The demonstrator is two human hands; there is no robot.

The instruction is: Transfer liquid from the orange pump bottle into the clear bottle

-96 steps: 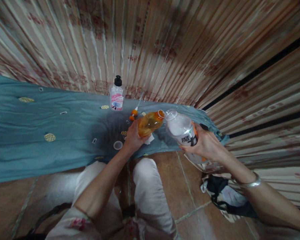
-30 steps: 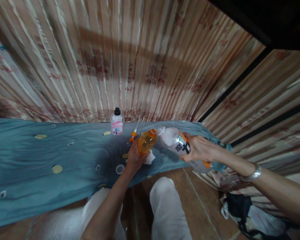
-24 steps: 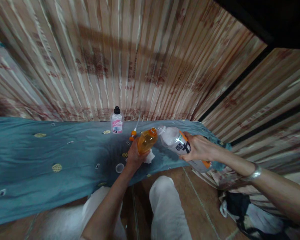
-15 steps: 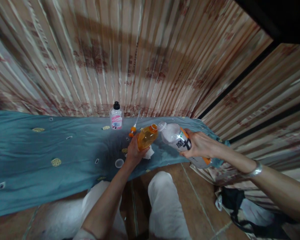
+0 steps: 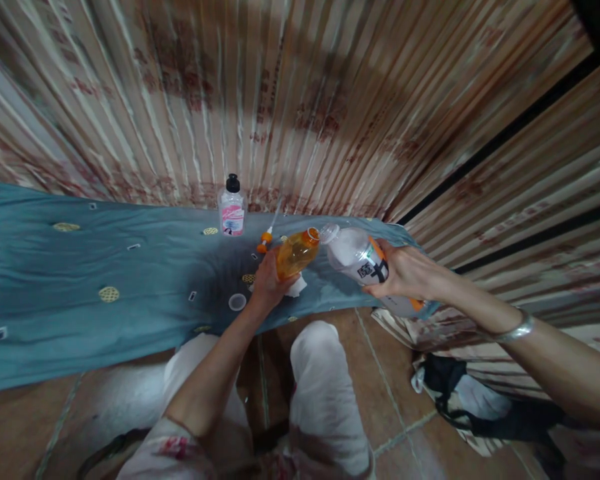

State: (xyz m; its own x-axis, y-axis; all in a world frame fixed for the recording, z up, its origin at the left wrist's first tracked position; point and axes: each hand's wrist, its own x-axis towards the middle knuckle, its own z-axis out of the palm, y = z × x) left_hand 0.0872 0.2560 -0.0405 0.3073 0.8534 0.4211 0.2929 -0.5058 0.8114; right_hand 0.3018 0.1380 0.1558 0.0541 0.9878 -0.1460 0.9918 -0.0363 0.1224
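Hands (image 5: 270,280) grasping 2 bottles (image 5: 351,253) mouth-to-mouth — white tissue (image 5: 297,285) partly hidden behind left wrist.

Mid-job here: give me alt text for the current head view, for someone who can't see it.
The left hand holds an open amber bottle and the right hand a larger clear bottle, both tilted, their mouths close together above a teal cloth. On it, an orange-headed pump lies near a standing black-capped bottle with a pink label.

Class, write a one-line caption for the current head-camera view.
Left hand holds an open amber bottle, its mouth meeting that of the larger clear bottle tilted in the right hand.
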